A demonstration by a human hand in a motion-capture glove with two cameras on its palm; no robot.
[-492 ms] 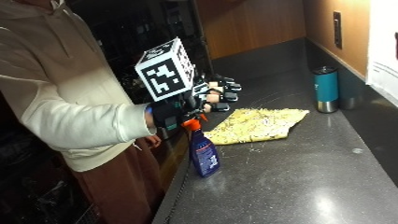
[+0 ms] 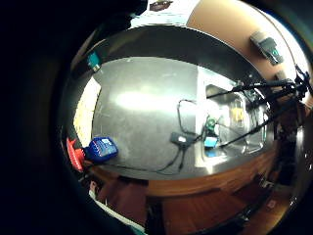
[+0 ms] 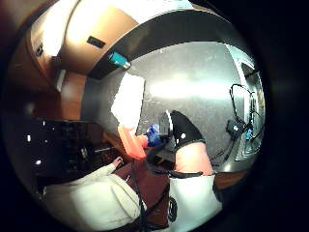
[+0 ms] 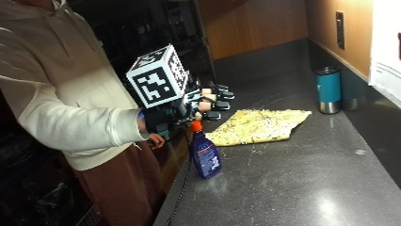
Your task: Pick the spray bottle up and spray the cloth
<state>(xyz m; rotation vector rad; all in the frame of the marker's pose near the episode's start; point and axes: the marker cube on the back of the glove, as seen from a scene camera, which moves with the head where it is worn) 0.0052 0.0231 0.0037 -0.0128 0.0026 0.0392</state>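
In the outside view, a blue spray bottle [image 4: 205, 159] with an orange trigger head stands upright near the counter's front edge. My gloved right hand [image 4: 204, 106] hovers just over that head with its fingers spread, holding nothing. A yellow cloth [image 4: 258, 125] lies flat on the counter just beyond the bottle. The little finger side palm view shows the bottle [image 2: 101, 148] below the palm with a strip of the cloth [image 2: 86, 111] beside it. In the thumb side palm view, the bottle's orange head [image 3: 131, 143] and the pale cloth [image 3: 129, 99] lie close to my gloved thumb [image 3: 183, 128].
A teal tumbler [image 4: 327, 89] stands by the back wall, beyond the cloth. The dark counter [image 4: 300, 188] stretches to the right, with a sink [image 2: 230, 122] and a black cable [image 2: 181, 142] farther along. The person's body stands against the counter's front edge.
My hand has dropped slightly toward the bottle's head. The bottle, the cloth and the tumbler have not moved.
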